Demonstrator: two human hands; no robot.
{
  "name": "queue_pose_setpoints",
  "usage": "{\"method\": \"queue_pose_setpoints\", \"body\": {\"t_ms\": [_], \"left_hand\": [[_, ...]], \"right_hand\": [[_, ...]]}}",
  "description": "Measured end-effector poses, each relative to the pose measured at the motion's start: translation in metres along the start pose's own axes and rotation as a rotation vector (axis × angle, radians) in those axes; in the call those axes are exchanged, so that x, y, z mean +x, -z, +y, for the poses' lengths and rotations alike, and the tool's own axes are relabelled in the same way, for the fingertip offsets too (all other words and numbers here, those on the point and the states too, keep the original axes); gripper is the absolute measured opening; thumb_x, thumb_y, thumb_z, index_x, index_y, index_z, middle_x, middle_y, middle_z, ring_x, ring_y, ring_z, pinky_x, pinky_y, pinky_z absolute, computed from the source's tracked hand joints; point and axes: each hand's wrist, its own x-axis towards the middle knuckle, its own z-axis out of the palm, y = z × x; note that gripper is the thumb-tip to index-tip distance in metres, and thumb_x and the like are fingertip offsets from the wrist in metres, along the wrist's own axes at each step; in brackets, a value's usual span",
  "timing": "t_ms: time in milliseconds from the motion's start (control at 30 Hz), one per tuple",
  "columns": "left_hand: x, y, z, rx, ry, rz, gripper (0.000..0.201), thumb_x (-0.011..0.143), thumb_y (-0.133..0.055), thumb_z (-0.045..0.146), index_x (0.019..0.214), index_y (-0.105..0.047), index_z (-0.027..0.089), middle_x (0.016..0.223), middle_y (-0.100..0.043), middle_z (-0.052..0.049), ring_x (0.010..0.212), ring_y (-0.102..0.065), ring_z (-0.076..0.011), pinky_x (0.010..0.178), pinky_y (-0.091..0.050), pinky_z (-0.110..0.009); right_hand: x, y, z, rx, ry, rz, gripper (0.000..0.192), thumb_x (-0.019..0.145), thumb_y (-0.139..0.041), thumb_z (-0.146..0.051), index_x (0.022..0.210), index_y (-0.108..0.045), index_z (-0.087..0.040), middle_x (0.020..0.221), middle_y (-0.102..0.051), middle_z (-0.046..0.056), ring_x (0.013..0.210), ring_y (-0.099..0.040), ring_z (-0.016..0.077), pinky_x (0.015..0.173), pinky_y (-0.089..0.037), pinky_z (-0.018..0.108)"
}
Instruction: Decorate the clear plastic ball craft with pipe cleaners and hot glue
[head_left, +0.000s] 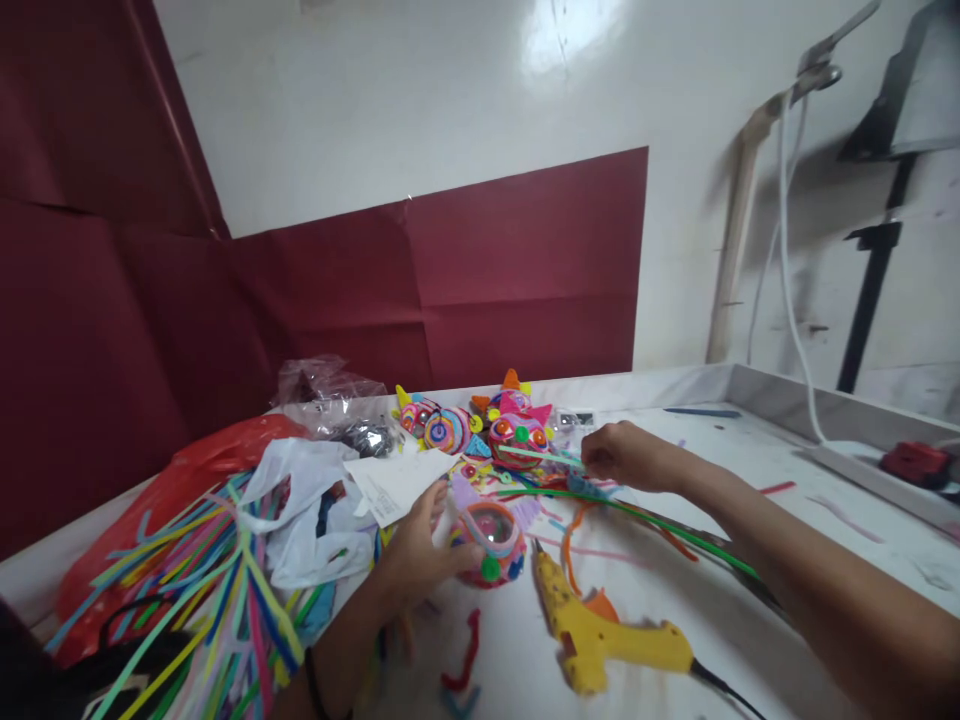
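Note:
My left hand (424,545) is closed around the side of a small round craft piece (491,560), wrapped in pink and coloured pipe cleaners with a green button on its front. Its open top faces up. Up and to the right, my right hand (616,455) pinches a pale green pipe cleaner (536,455) that points left across a finished cat-faced piece (519,435). A long bright green pipe cleaner (652,518) runs below my right wrist. The yellow glue gun (600,640) lies on the table between my arms, nozzle toward the held piece.
Bundles of coloured pipe cleaners (202,600) spread over a red plastic bag (142,530) at the left. White bags (322,530) and a white paper (397,485) lie nearby. More decorated pieces (446,430) stand behind. A raised table edge (847,470) runs along the right.

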Motion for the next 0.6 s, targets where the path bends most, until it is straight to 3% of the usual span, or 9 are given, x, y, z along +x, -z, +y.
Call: {"method": "queue_pose_setpoints", "body": {"t_ms": [167, 433, 533, 600], "left_hand": [[0.003, 0.001, -0.010, 0.069, 0.045, -0.092, 0.134, 0.048, -0.084, 0.057, 0.155, -0.021, 0.006, 0.161, -0.030, -0.028, 0.145, -0.037, -0.0422, 0.117, -0.034, -0.050], [0.004, 0.000, -0.019, 0.103, 0.053, -0.134, 0.142, 0.047, -0.083, 0.067, 0.158, -0.016, 0.007, 0.159, -0.033, -0.028, 0.144, -0.038, -0.0408, 0.117, -0.034, -0.048], [0.005, 0.000, -0.025, 0.089, 0.038, -0.138, 0.142, 0.047, -0.083, 0.067, 0.158, -0.018, 0.008, 0.160, -0.033, -0.027, 0.143, -0.040, -0.0413, 0.116, -0.036, -0.049], [0.007, 0.000, -0.030, 0.078, 0.034, -0.147, 0.141, 0.048, -0.084, 0.067, 0.158, -0.017, 0.009, 0.159, -0.035, -0.027, 0.144, -0.040, -0.0411, 0.115, -0.037, -0.049]], "right_hand": [[0.013, 0.005, -0.006, -0.025, 0.023, -0.036, 0.025, 0.074, -0.054, -0.006, 0.074, -0.076, -0.019, 0.073, -0.077, 0.003, 0.068, -0.067, 0.0170, 0.064, -0.045, 0.023], [0.017, -0.029, -0.001, -0.050, 0.009, -0.117, 0.020, 0.069, -0.062, -0.006, 0.070, -0.078, -0.018, 0.073, -0.077, 0.006, 0.070, -0.069, 0.0205, 0.062, -0.044, 0.025], [0.021, -0.037, 0.002, -0.024, -0.011, -0.085, 0.016, 0.074, -0.064, -0.012, 0.071, -0.078, -0.018, 0.073, -0.077, 0.007, 0.070, -0.069, 0.0214, 0.064, -0.045, 0.027], [0.029, -0.039, 0.001, 0.009, -0.037, -0.014, 0.015, 0.081, -0.065, -0.021, 0.083, -0.079, -0.019, 0.085, -0.079, 0.008, 0.077, -0.070, 0.0217, 0.069, -0.047, 0.027]]}}
